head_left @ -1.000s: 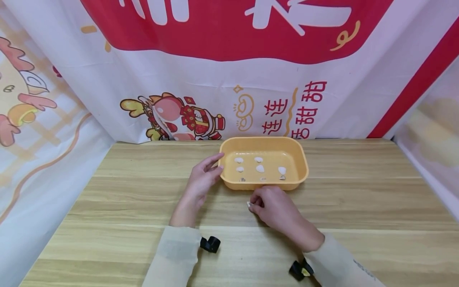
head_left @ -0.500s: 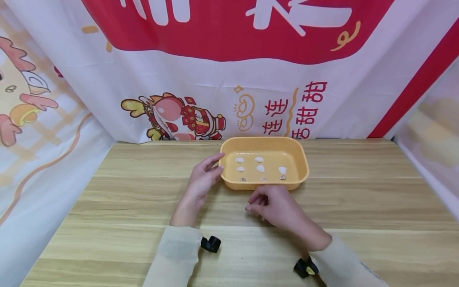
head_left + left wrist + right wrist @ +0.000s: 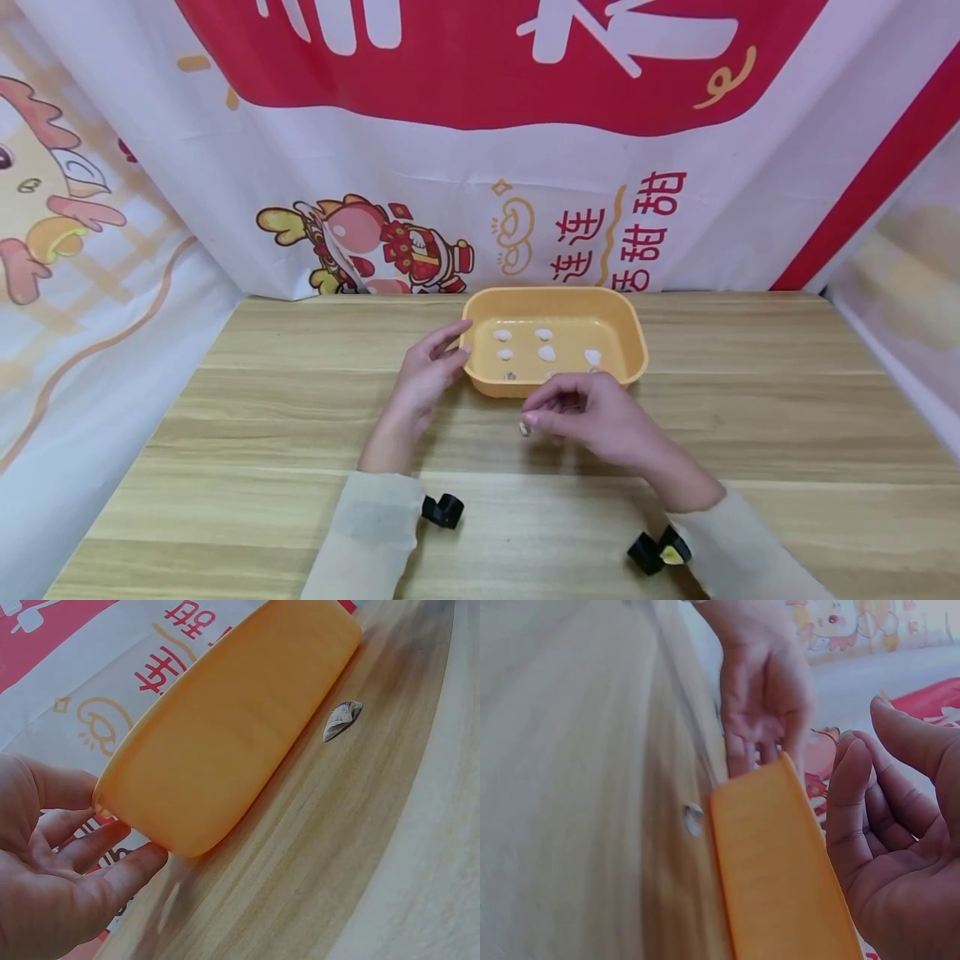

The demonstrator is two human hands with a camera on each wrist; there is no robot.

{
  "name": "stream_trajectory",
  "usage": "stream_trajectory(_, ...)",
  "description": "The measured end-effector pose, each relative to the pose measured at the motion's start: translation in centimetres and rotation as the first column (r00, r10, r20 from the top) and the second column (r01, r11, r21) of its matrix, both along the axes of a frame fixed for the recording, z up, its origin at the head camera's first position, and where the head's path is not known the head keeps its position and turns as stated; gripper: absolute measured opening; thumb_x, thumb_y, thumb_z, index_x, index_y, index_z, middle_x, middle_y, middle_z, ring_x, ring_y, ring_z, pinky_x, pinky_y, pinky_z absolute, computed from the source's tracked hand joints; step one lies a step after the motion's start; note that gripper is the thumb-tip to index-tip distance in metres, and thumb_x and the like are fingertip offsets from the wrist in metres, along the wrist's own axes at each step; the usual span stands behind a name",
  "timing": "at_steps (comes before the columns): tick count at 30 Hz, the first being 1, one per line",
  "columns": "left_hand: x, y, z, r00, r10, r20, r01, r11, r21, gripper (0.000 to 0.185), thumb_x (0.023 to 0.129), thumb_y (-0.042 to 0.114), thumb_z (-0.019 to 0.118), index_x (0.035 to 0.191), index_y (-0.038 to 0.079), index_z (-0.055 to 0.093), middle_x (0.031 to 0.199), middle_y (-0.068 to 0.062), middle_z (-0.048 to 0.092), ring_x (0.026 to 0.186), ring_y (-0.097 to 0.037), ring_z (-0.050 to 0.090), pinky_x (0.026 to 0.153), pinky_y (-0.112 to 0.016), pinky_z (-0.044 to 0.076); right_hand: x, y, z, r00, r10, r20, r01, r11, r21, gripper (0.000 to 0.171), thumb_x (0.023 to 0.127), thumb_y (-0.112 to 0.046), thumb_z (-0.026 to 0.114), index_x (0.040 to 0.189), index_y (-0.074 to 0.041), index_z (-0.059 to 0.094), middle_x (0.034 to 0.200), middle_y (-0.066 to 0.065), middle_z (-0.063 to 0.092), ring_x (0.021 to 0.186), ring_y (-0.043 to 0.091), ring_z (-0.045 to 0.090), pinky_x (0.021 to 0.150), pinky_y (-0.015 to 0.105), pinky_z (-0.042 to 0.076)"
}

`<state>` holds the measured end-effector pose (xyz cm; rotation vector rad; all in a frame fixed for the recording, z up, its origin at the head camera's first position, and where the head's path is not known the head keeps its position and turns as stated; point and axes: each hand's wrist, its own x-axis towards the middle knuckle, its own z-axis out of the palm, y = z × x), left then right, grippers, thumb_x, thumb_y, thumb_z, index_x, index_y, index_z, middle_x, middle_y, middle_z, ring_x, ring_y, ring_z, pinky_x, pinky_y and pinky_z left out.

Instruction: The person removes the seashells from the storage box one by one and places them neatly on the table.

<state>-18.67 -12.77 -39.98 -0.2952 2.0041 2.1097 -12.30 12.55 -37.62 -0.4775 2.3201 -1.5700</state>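
On the wooden table [image 3: 262, 433] a yellow tray [image 3: 633, 346] stands at the middle of the far side, just in front of the printed banner [image 3: 480, 150]. Several small pale shells [image 3: 547, 353] lie on its floor. The left hand [image 3: 423, 379] rests against the tray's left end, fingers [image 3: 112, 874] straight and touching the outer wall, holding nothing. One more shell [image 3: 526, 428] lies on the table just near of the tray's front wall; the left wrist view shows it [image 3: 342, 720] resting on the wood, apart from any finger. The right hand [image 3: 592, 417] hovers right of this shell, in front of the tray, with fingers [image 3: 855, 802] loosely bent and the palm bare, gripping nothing.
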Motion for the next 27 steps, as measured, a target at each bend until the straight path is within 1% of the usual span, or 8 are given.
stream_trajectory(5,0.1,0.0,-0.1,1.000,0.003,-0.005,-0.003,1.000,0.001,0.043,0.106,0.009,0.066,0.145,0.027,0.067,0.162,0.003,0.054,0.148,-0.024,0.053,0.123,-0.041,0.050,-0.1,0.8,0.5,0.999,-0.051,0.006,0.051,0.999,0.007,0.016,0.096,-0.029,0.083,0.105,-0.016,0.081,0.098,0.006,0.077,0.084,0.025,0.069,0.071,0.032,0.064)
stream_trajectory(11,0.0,0.0,-0.2,1.000,0.003,-0.014,-0.003,1.000,0.007,0.044,0.106,0.008,0.065,0.146,0.025,0.067,0.164,0.002,0.053,0.149,-0.025,0.053,0.123,-0.042,0.050,-0.2,1.1,1.0,0.996,-0.078,0.042,0.077,0.997,0.014,0.020,0.096,-0.031,0.084,0.107,-0.014,0.080,0.099,0.007,0.077,0.086,0.030,0.071,0.072,0.036,0.066)
stream_trajectory(15,0.1,-0.1,-0.2,1.000,0.005,-0.017,-0.004,1.000,0.011,0.044,0.106,0.008,0.065,0.147,0.025,0.066,0.164,0.001,0.053,0.150,-0.026,0.052,0.124,-0.043,0.050,-0.2,1.0,1.1,0.995,-0.081,0.049,0.081,0.997,0.011,0.021,0.096,-0.031,0.084,0.107,-0.014,0.080,0.099,0.008,0.077,0.085,0.030,0.071,0.073,0.037,0.066)
stream_trajectory(18,0.1,-0.2,-0.2,1.000,0.006,-0.015,-0.006,1.000,0.010,0.044,0.106,0.009,0.065,0.146,0.025,0.066,0.164,0.001,0.053,0.150,-0.026,0.052,0.124,-0.043,0.050,-0.4,1.1,1.2,0.995,-0.091,0.031,0.091,0.996,0.015,0.021,0.096,-0.031,0.084,0.108,-0.015,0.080,0.100,0.008,0.076,0.087,0.030,0.070,0.074,0.036,0.066)
stream_trajectory(22,0.0,-0.2,-0.2,1.000,0.004,-0.011,-0.004,1.000,0.010,0.044,0.105,0.008,0.066,0.145,0.027,0.067,0.163,0.001,0.053,0.148,-0.025,0.053,0.123,-0.042,0.051,-0.9,1.4,1.3,0.990,-0.144,-0.006,0.144,0.989,0.039,0.020,0.096,-0.032,0.084,0.107,-0.016,0.080,0.101,0.006,0.077,0.089,0.027,0.068,0.075,0.032,0.065)
stream_trajectory(24,0.0,-0.1,-0.2,1.000,0.005,-0.006,-0.005,1.000,0.011,0.044,0.105,0.009,0.067,0.144,0.028,0.068,0.162,0.002,0.054,0.148,-0.024,0.054,0.122,-0.040,0.051,-1.3,1.6,1.4,0.984,-0.174,-0.029,0.175,0.983,0.061,0.020,0.096,-0.032,0.083,0.107,-0.016,0.080,0.101,0.005,0.077,0.089,0.025,0.067,0.074,0.030,0.064)
stream_trajectory(27,0.0,0.0,-0.3,1.000,0.008,-0.008,-0.008,1.000,0.015,0.045,0.104,0.007,0.067,0.145,0.026,0.068,0.163,0.001,0.054,0.148,-0.025,0.054,0.122,-0.042,0.052,-2.3,2.0,1.5,0.980,-0.193,-0.055,0.197,0.977,0.086,0.020,0.097,-0.031,0.083,0.107,-0.014,0.080,0.099,0.008,0.077,0.086,0.024,0.068,0.072,0.031,0.064)
